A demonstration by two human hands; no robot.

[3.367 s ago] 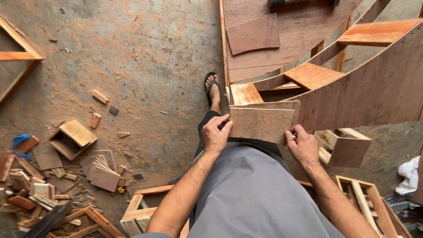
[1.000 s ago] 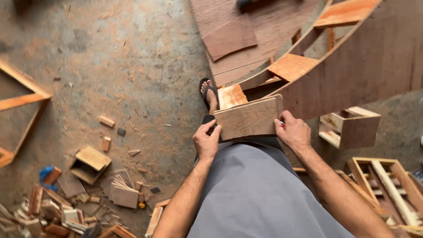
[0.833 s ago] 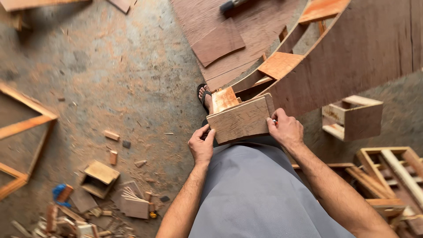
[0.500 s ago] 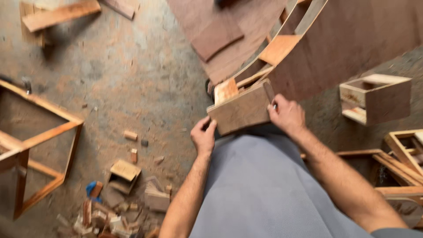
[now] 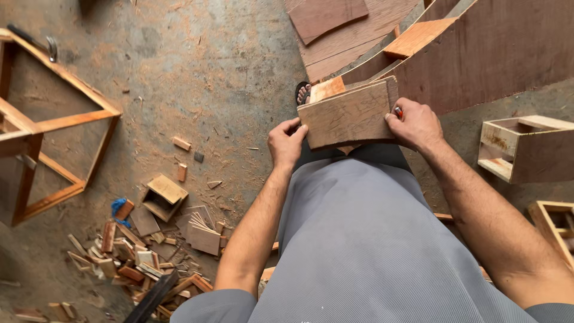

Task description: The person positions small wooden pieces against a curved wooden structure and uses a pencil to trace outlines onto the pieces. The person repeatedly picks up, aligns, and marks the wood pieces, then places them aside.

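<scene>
At the far left an open wooden frame [image 5: 54, 143] lies on the dusty concrete floor [image 5: 197, 72], its slats forming a skewed rectangle. Below and right of it is a heap of wood offcuts [image 5: 137, 251], with a scrap of blue material [image 5: 118, 204] at its upper edge and a small open wooden box [image 5: 162, 196] just beside that. A few loose blocks [image 5: 181, 143] lie apart from the heap, nearer the middle of the floor.

The left hand [image 5: 287, 142] grips the left end of a rectangular plywood board [image 5: 350, 115]; its fingers [image 5: 293, 124] are curled around the board's lower left corner. The board is held up in front of the person's grey garment [image 5: 365, 239], slightly tilted with its right end higher, above the lap and clear of the floor. A sandalled foot [image 5: 303, 93] shows just behind the board's upper left corner.

The right hand [image 5: 415, 124] clasps the board's right edge, fingers wrapped over it, and a small red object [image 5: 397, 112] shows between hand and board; what it is cannot be told.

Behind the board rises a large curved plywood structure [image 5: 490, 54] with an orange-toned shelf piece [image 5: 415, 37] set into it. At the right an open wooden box [image 5: 526, 148] lies on its side, and part of another wooden frame [image 5: 553, 218] shows below it.
</scene>
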